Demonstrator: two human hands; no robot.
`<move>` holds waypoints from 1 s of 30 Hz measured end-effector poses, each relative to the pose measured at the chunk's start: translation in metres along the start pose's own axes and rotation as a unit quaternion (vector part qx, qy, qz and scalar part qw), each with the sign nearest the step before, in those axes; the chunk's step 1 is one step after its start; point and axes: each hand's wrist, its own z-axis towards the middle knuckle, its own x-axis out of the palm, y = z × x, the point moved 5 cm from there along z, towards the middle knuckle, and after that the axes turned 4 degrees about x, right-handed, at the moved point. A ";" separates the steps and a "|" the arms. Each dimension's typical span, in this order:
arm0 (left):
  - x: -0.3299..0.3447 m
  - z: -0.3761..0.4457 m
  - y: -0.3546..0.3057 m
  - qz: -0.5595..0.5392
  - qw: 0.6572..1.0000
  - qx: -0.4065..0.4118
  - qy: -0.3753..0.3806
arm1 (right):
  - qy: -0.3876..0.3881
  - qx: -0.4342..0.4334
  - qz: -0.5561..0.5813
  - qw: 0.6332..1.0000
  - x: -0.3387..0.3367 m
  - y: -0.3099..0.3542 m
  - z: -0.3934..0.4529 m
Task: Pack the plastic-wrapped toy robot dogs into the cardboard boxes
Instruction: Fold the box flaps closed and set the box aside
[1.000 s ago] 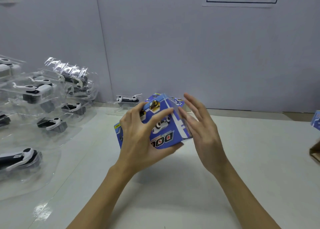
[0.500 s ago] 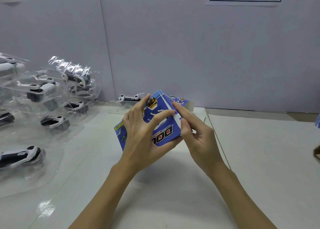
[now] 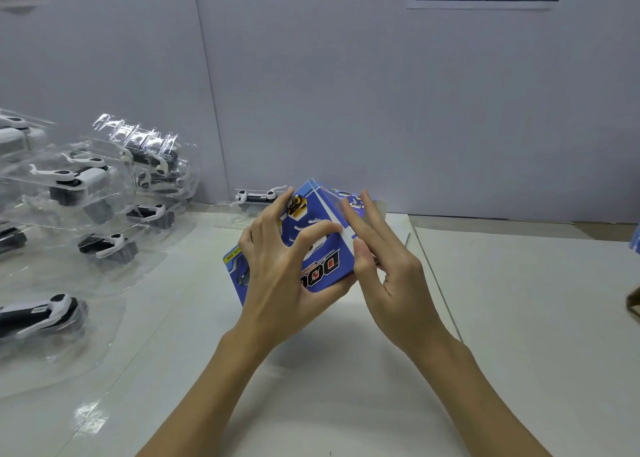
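Observation:
A blue printed cardboard box (image 3: 329, 266) with "DOG" lettering is tilted in the air just above the white table (image 3: 519, 318), one corner pointing up. My left hand (image 3: 277, 276) grips it from the left, thumb underneath and fingers curled over its front face. My right hand (image 3: 388, 269) lies against the box's right side with straight fingers along its white edge. Several toy robot dogs in clear plastic shells lie at the left, the nearest one (image 3: 41, 314) at the table's left edge. One more wrapped dog (image 3: 256, 197) sits behind the box by the wall.
A stack of clear shells with dogs (image 3: 104, 186) fills the far left against the grey wall. At the right edge a sliver of another blue box (image 3: 635, 238) and a brown cardboard piece (image 3: 633, 300) show. A seam runs across the table right of my hands.
The box has turned slightly and stayed in my left hand. My right hand went from spread fingers to pressing along the box's right edge, with its fingers straight now.

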 end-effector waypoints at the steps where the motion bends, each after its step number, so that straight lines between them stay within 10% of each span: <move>1: -0.001 0.000 -0.001 0.001 1.000 0.000 -0.001 | 0.003 -0.002 0.001 1.000 0.000 0.000 0.000; 18: 0.000 0.013 -0.008 -0.035 0.999 0.010 0.000 | -0.002 0.062 0.130 0.990 0.007 -0.007 -0.002; 30: -0.005 0.008 0.000 -0.039 0.999 -0.007 -0.030 | 0.000 -0.021 -0.048 0.999 0.015 0.002 -0.005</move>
